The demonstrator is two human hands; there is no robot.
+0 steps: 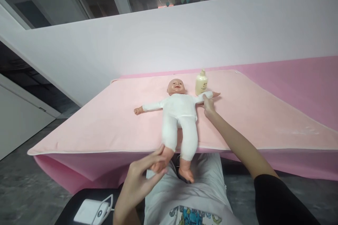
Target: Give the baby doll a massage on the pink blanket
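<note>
A baby doll [179, 107] lies on its back on the pink mat, its head toward the wall and its arms spread out. Its body is white cloth, while the head, hands and feet are skin-toned. At the mat's front edge, both feet hang over the side. My left hand [144, 170] curls its fingers and thumb around the foot on the left. My right hand [208, 105] grips the doll's outstretched arm on the right, near the forearm. Just behind that arm stands a cream-coloured pump bottle [201, 82], upright.
The pale pink mat [243, 119] covers a table draped in darker pink cloth [303, 84]. A white wall [211, 35] with windows above rises behind. At lower left, a white device with a cable [91, 211] rests on a black seat [76, 200].
</note>
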